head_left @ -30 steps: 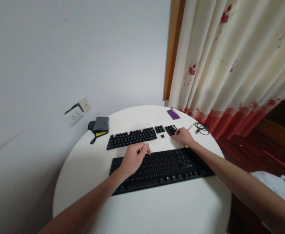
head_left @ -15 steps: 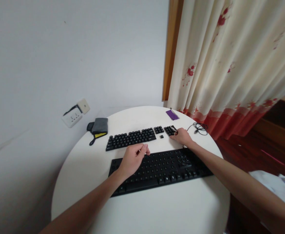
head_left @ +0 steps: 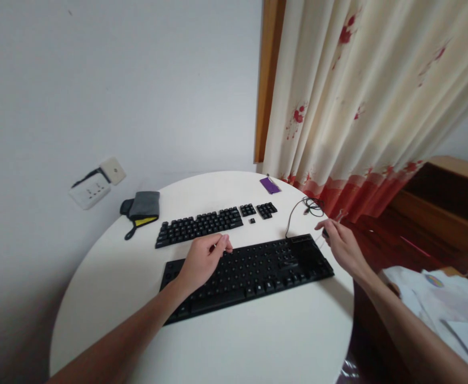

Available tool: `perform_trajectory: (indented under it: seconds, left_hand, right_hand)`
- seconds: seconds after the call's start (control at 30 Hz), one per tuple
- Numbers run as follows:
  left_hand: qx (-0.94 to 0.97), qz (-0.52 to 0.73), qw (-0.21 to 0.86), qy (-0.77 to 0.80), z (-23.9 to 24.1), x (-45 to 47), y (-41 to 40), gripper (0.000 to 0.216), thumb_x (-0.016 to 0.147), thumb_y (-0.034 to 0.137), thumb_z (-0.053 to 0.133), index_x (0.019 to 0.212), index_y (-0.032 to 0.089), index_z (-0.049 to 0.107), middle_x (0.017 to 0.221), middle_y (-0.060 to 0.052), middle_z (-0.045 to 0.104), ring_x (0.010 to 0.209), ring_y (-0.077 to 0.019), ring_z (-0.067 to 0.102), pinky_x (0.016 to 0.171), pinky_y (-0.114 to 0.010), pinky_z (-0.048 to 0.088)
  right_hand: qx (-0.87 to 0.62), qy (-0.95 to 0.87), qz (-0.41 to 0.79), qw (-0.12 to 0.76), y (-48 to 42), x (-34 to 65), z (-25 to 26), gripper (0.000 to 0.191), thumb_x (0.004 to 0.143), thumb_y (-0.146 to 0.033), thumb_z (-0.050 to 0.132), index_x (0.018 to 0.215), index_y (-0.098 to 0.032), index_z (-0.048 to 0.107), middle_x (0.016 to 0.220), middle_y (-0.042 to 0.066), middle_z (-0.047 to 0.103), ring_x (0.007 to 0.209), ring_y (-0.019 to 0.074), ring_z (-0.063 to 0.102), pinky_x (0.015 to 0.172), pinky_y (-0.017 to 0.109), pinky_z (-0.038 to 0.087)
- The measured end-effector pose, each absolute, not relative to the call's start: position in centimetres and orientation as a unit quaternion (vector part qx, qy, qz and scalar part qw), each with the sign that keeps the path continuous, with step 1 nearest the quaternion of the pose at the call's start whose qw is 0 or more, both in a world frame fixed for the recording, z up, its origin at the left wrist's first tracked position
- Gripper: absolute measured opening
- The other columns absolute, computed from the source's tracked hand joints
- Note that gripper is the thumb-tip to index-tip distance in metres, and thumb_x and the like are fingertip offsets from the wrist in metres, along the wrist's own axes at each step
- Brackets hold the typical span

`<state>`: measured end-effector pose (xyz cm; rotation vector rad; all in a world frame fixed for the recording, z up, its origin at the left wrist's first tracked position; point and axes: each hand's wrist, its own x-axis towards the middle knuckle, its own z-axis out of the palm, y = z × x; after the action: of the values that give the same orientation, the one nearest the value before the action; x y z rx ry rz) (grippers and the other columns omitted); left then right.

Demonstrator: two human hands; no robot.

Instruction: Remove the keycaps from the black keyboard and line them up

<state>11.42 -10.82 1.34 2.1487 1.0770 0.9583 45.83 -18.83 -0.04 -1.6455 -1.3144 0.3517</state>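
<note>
A black keyboard [head_left: 253, 272] lies on the white round table, most of its keycaps off and a row of them still on along the near side. Over its left half rests my left hand [head_left: 204, 258], fingers curled and thumb against them; whatever they may hold is hidden. Past the keyboard's right end, my right hand [head_left: 341, 245] is raised near the table edge, pinching a small black piece [head_left: 325, 233] that looks like a keycap. Behind the keyboard sit loose keycaps in blocks: a long main block [head_left: 199, 225], a small group [head_left: 247, 210], the number-pad group [head_left: 266, 210] and a single keycap [head_left: 252, 220].
A grey pouch [head_left: 145, 205] with yellow lining lies at the table's back left, a purple packet [head_left: 270, 185] at the back. The keyboard's coiled cable [head_left: 314, 205] is at the right edge. White papers [head_left: 437, 298] lie beyond the table on the right.
My right hand has left the number-pad keycaps and moved right, toward me, with a small black piece in its fingers. The left hand keeps its place over the keyboard. The view has turned slightly right.
</note>
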Motion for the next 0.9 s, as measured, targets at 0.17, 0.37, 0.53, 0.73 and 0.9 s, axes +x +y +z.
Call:
perform_trajectory:
  seconds: [0.17,0.37,0.53,0.73,0.9]
  left_hand:
    - [0.804,0.352,0.265,0.399,1.2,11.4,-10.6,0.041,0.095,0.038,0.044,0.07,0.017,0.069,0.061,0.0,0.063,0.057,-0.0134,0.056,0.059,-0.023,0.041]
    - [0.807,0.348,0.261,0.4,1.1,11.5,-10.7,0.042,0.095,0.038,0.044,0.068,0.018,0.069,0.059,0.0,0.062,0.056,-0.0135,0.055,0.057,-0.023,0.04]
    - [0.807,0.352,0.262,0.396,1.1,11.5,-10.7,0.04,0.095,0.037,0.045,0.069,0.018,0.069,0.061,0.0,0.064,0.058,-0.0138,0.056,0.06,-0.024,0.042]
    - [0.809,0.348,0.262,0.395,1.3,11.7,-10.7,0.042,0.095,0.038,0.044,0.068,0.018,0.069,0.062,0.0,0.064,0.058,-0.014,0.057,0.061,-0.024,0.043]
    - [0.805,0.349,0.273,0.393,1.2,11.6,-10.8,0.041,0.095,0.038,0.045,0.069,0.018,0.069,0.063,-0.001,0.066,0.06,-0.0142,0.058,0.061,-0.024,0.042]
  right_hand:
    - [-0.724,-0.524,0.136,0.428,-22.3,46.6,-2.2,0.037,0.09,-0.046,0.045,0.086,-0.016,0.066,0.059,-0.001,0.051,0.054,0.0144,0.047,0.053,0.026,0.035]
    - [-0.741,-0.526,0.141,0.394,-22.7,46.2,-2.8,0.037,0.09,-0.044,0.041,0.082,-0.017,0.065,0.056,0.001,0.054,0.052,0.0172,0.051,0.053,0.027,0.038]
    - [-0.737,-0.581,0.086,0.335,-22.9,45.0,-2.6,0.032,0.09,-0.039,0.041,0.082,-0.019,0.064,0.072,0.008,0.067,0.066,0.0219,0.063,0.064,0.029,0.043]
    - [-0.754,-0.566,0.102,0.317,-22.6,45.3,-2.7,0.033,0.091,-0.041,0.04,0.077,-0.02,0.061,0.07,0.009,0.068,0.064,0.0227,0.065,0.063,0.03,0.044]
    - [-0.739,-0.479,0.208,0.425,-22.0,46.6,-3.5,0.036,0.088,-0.043,0.042,0.069,-0.018,0.06,0.062,0.008,0.066,0.056,0.0194,0.062,0.055,0.028,0.047]
